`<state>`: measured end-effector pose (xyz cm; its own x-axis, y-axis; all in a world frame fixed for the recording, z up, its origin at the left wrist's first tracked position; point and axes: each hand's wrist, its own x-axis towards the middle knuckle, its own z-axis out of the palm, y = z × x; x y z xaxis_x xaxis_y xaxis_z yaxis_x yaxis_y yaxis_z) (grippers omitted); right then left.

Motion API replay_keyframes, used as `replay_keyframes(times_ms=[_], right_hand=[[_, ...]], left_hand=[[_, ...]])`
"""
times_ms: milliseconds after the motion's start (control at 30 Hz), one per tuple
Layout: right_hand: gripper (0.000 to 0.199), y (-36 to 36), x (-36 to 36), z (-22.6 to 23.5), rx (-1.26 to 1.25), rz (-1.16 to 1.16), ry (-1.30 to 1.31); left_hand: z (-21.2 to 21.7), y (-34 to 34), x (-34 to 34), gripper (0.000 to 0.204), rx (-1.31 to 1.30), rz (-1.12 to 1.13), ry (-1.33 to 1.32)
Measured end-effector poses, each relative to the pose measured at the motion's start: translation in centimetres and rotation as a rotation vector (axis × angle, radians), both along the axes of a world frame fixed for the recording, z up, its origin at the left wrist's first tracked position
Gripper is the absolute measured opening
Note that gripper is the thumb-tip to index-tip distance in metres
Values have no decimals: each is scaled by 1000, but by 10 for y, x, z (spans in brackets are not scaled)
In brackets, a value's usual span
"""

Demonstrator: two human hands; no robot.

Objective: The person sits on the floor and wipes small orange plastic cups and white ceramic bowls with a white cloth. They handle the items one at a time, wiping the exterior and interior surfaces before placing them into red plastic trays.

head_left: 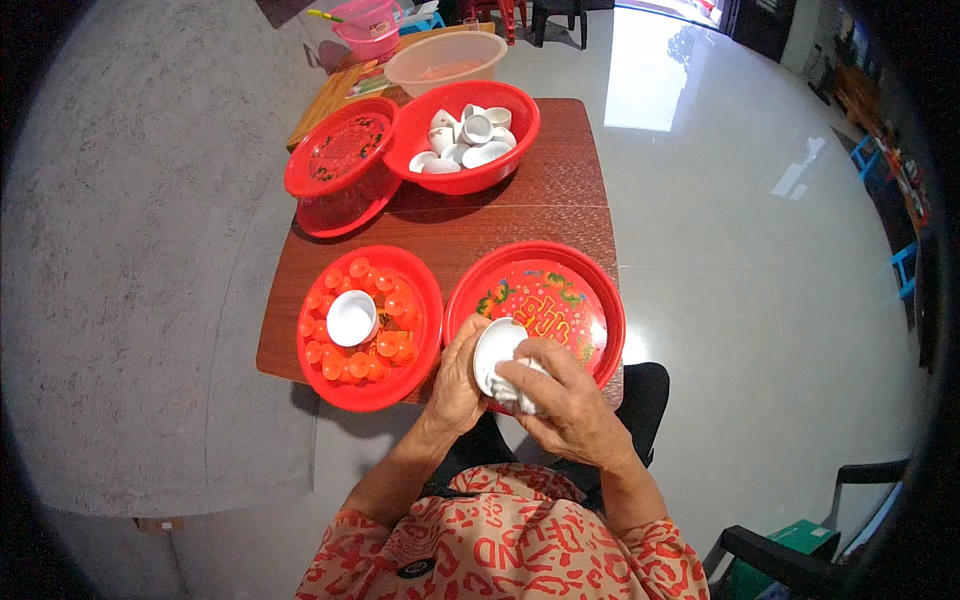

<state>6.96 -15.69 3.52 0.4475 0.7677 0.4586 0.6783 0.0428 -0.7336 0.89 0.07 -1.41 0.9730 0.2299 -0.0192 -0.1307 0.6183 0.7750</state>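
Observation:
A small white bowl (492, 344) is tilted in my left hand (460, 378), whose fingers wrap round its left side. My right hand (572, 398) presses a bunched white cloth (514, 392) against the bowl's near rim and inside. Both hands are over the near edge of a round red tray (617, 318) with a printed floral pattern on its bottom. To the left sits a red basin (432, 330) holding several small translucent orange cups (397, 345), with one white bowl (352, 318) standing upright among them.
At the table's (560, 215) far side stands a red basin (530, 125) heaped with white cups and bowls (478, 128). Another patterned red basin (300, 180) leans beside it. Behind are a pale basin (440, 52) and a pink basket (368, 40). A black chair (780, 560) stands at lower right.

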Motion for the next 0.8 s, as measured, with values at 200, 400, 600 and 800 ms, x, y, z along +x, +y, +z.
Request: replay_keyframes(times_ms=[200, 400, 600, 800], right_hand=[[46, 7, -2, 0, 149, 13, 115], [52, 21, -2, -8, 205, -292, -48], [60, 21, -4, -2, 125, -155, -47], [58, 16, -5, -7, 60, -99, -99]], left_hand=[[8, -8, -2, 28, 26, 18, -72], [14, -10, 1, 24, -84, -13, 43], [16, -6, 1, 23, -95, 3, 47], [14, -9, 2, 23, -96, 26, 91]])
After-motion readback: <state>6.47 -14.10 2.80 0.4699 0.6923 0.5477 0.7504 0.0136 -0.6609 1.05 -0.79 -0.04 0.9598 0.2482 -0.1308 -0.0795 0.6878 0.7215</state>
